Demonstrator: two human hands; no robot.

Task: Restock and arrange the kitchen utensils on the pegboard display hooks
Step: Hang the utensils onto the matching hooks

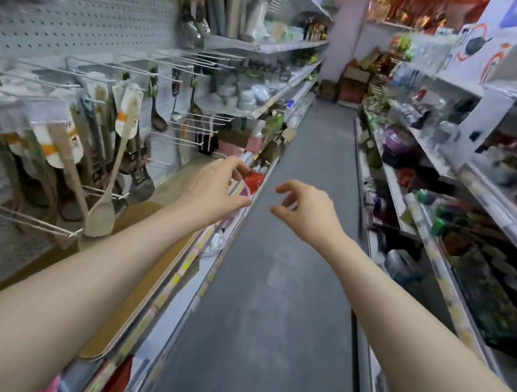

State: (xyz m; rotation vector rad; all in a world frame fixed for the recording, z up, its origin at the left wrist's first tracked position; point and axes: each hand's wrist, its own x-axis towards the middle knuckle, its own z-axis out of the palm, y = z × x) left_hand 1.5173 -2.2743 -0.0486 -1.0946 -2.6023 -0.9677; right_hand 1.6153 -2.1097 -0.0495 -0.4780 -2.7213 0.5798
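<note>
Wooden spatulas [100, 218] hang blade-down on the pegboard [77, 20], leftward; left hand [216, 187] nearer, right hand [308, 216] farther, both loosely curled, empty.

Both bare arms stretched out in front, left hand [216, 187] and right hand [308, 213] loosely curled, holding nothing, a bit apart.

Grey aisle floor [291, 265], white bowls [247, 94] on left shelf [277, 98], cardboard boxes [356, 75] beyond
</note>
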